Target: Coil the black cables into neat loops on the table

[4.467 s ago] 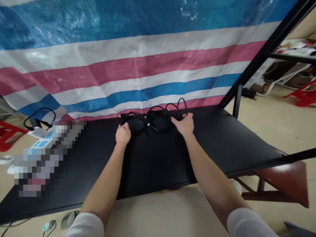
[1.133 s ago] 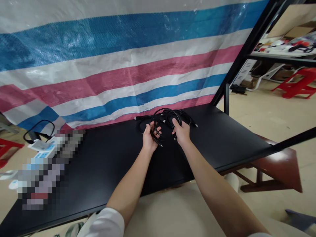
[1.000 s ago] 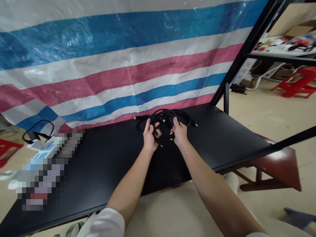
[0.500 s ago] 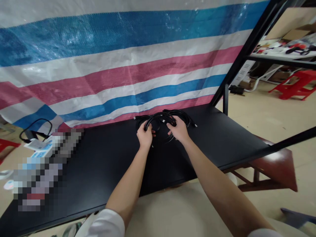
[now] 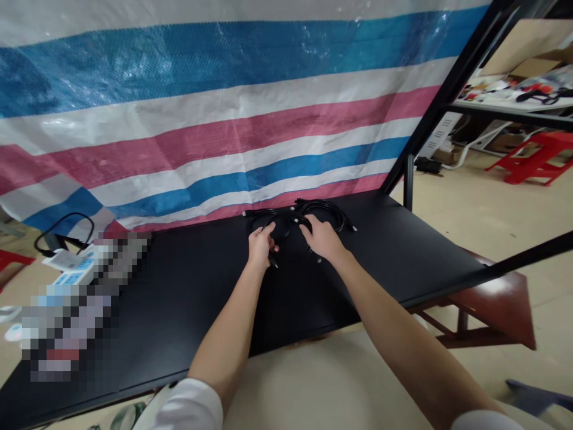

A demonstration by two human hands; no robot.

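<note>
Head cam: L hand (image 5: 261,245) & R hand (image 5: 323,237) both pinch the black cable coil (image 5: 286,214) between them, over tabletop (image 5: 308,298), nr other coil (image 5: 339,211); I'd want grip light, loops even, loose plug ends (image 5: 274,263) clear.

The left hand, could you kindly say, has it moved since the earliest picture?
Yes, the left hand has moved rightward, farther from the white power strip.

1. At 9 o'clock you have open surface (image 5: 192,298) as far as the power strip (image 5: 79,272).
2. At 12, the striped sheet (image 5: 250,137) stops you.
3. At 1, coiled cable (image 5: 336,209); at 2, a black post (image 5: 408,182).
</note>
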